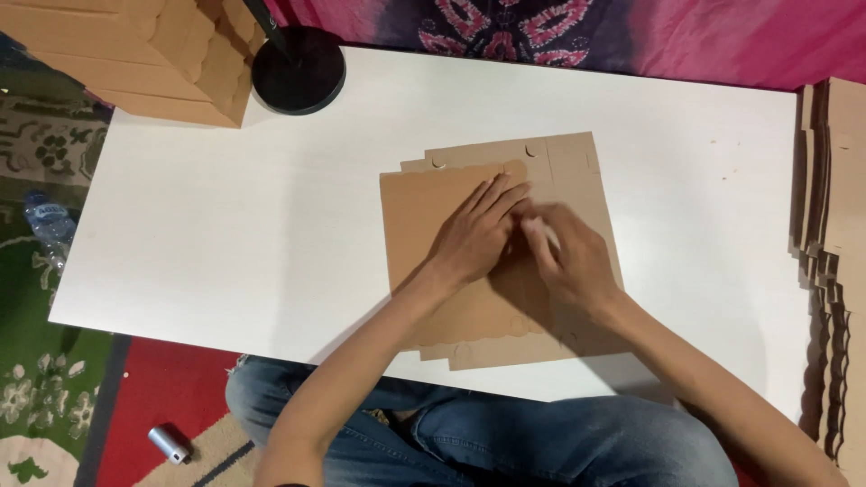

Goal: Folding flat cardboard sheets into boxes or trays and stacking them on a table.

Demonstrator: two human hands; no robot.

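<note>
A flat brown cardboard box blank (424,216) lies on the white table (225,225), with one panel folded over onto the rest. My left hand (474,236) rests flat on the folded panel, fingers stretched toward its upper right corner. My right hand (568,257) presses on the cardboard just right of the left hand; its fingers are blurred and touch the left fingertips. Neither hand grips anything.
A stack of folded cardboard boxes (135,54) stands at the table's far left corner beside a black round lamp base (299,79). Flat cardboard blanks (834,225) pile up past the right edge. A plastic bottle (50,225) and a small metal cylinder (169,444) lie on the carpet.
</note>
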